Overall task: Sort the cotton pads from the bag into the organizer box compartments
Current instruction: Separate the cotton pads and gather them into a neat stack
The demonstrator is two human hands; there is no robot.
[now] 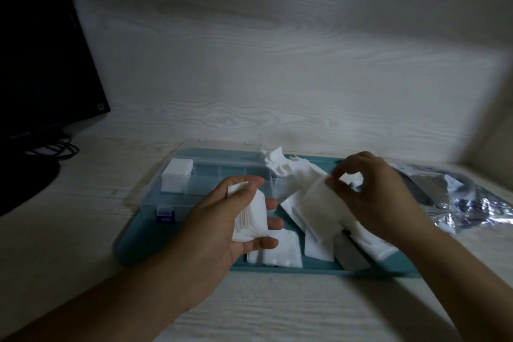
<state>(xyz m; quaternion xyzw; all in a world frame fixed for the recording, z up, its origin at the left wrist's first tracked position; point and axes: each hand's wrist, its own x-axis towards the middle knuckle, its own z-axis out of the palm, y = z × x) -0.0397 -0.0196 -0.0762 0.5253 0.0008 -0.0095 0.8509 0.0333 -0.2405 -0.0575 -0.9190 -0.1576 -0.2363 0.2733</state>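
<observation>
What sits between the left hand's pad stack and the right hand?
Head view: loose cotton pads lying on the teal tray fill the gap between the stack in the left hand and the right hand, which pinches one pad.

Home desk: monitor (41,44), cables (57,148).

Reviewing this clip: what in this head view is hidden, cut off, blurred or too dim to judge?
- Organizer box: the left hand and its stack of cotton pads cover the near compartments.
- Bag: blurred and cut by the right edge; contents unreadable.
- Right hand: motion-blurred; number of pads pinched unclear.
- Grey object in the teal tray: partly under loose pads; unidentifiable.
</observation>
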